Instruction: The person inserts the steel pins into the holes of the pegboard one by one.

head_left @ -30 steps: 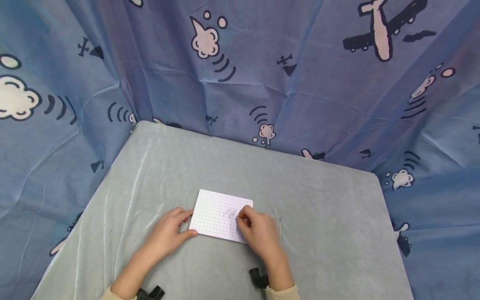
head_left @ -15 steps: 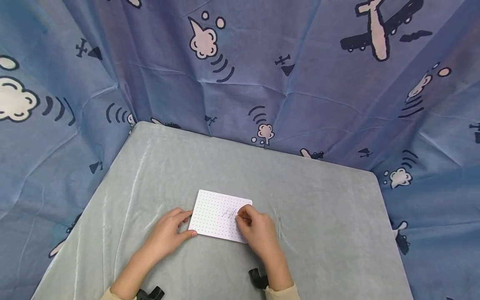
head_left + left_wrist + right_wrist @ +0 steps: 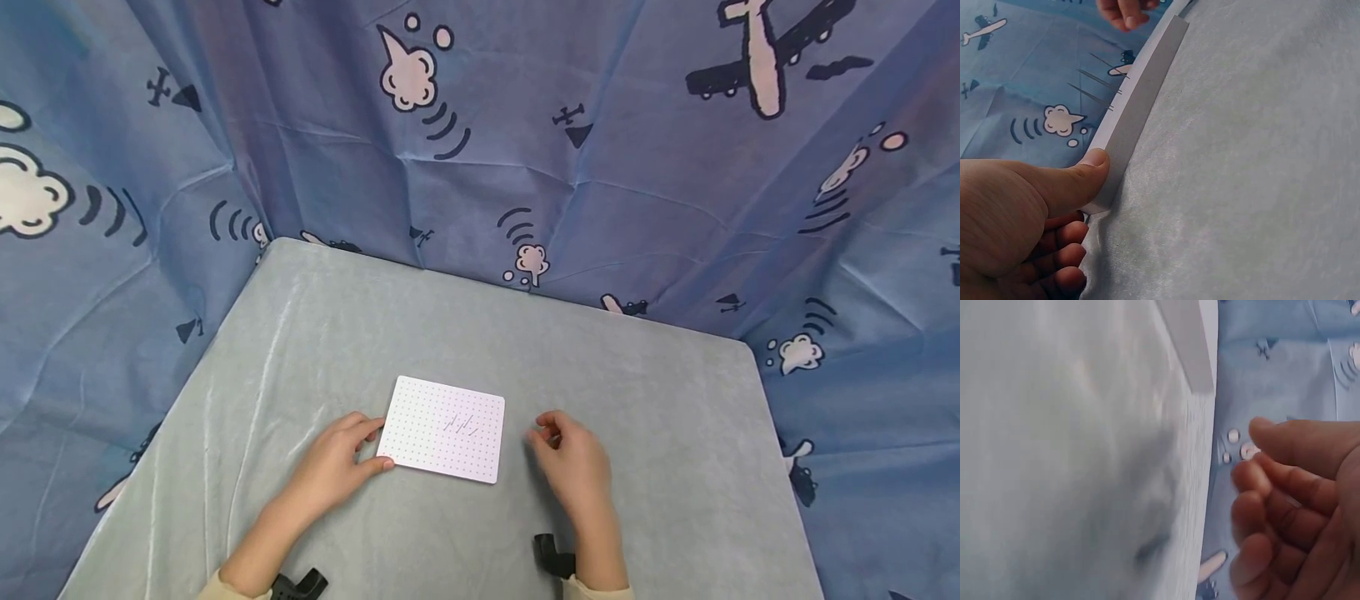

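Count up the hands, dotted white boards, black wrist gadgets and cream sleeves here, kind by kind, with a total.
Hands: 2 (left hand, right hand)
Dotted white board: 1
Black wrist gadgets: 2
Cream sleeves: 2
Total: 7

The head view's bottom edge is cutting off both cream sleeves [image 3: 232,588]. The thin pins [image 3: 1090,96] are appearing too fine there for their tips to be told. In the right wrist view, the top edge is cropping the white pegboard [image 3: 1188,344], the right edge is cropping the right hand [image 3: 1300,512], and blur is softening the grey cloth [image 3: 1041,425].
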A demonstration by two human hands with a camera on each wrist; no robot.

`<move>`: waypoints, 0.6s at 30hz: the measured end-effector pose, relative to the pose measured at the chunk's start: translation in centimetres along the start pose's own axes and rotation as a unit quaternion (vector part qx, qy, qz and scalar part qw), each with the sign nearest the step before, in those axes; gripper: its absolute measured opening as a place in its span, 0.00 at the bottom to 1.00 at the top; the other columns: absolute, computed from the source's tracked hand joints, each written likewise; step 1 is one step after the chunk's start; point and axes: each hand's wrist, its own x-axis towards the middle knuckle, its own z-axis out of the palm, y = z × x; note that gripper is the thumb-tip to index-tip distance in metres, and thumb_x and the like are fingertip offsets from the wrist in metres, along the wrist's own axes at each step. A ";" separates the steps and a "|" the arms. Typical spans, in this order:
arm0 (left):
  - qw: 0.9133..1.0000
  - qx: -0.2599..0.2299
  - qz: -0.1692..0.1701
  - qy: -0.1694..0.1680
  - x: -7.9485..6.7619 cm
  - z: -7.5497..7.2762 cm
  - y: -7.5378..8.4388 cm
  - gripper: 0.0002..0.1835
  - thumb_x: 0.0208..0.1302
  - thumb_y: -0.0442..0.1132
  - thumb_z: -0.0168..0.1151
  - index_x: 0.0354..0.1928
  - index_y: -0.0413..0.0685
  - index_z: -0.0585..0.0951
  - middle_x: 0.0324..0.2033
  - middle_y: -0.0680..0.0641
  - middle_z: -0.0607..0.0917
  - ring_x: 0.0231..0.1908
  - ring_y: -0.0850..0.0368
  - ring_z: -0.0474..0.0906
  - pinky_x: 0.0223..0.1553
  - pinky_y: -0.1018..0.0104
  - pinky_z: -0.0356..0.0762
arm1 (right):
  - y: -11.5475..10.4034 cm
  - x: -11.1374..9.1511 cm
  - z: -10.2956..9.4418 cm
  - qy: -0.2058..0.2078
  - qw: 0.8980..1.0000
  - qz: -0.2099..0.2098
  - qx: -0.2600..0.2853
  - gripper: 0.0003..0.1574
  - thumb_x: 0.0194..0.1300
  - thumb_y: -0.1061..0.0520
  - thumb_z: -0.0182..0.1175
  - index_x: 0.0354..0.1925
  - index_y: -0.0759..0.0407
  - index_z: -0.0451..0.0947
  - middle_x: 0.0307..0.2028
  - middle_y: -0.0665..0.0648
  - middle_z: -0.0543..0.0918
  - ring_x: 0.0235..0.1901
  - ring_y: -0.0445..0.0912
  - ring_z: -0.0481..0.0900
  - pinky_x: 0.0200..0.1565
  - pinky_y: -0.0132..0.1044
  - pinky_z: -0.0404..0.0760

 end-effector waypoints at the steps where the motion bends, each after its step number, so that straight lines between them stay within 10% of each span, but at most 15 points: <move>1: 1.000 0.001 0.000 -0.001 0.0 0.0 0.0 0.30 0.59 0.45 0.86 0.61 0.42 0.88 0.40 0.58 0.80 0.36 0.62 0.71 0.37 0.64 0.72 | 0.4 0.0 -0.3 -0.003 1.000 0.014 -0.005 0.12 0.70 0.54 0.76 0.48 0.57 0.89 0.32 0.48 0.85 0.29 0.43 0.79 0.34 0.44 0.77; 18: 1.000 -0.002 0.006 0.007 0.0 0.0 0.0 0.29 0.58 0.44 0.87 0.60 0.44 0.89 0.39 0.58 0.80 0.36 0.62 0.72 0.38 0.64 0.73 | 3.1 -0.3 -0.8 -0.047 0.993 0.099 -0.051 0.15 0.73 0.52 0.70 0.46 0.63 0.88 0.35 0.53 0.87 0.31 0.50 0.82 0.36 0.52 0.80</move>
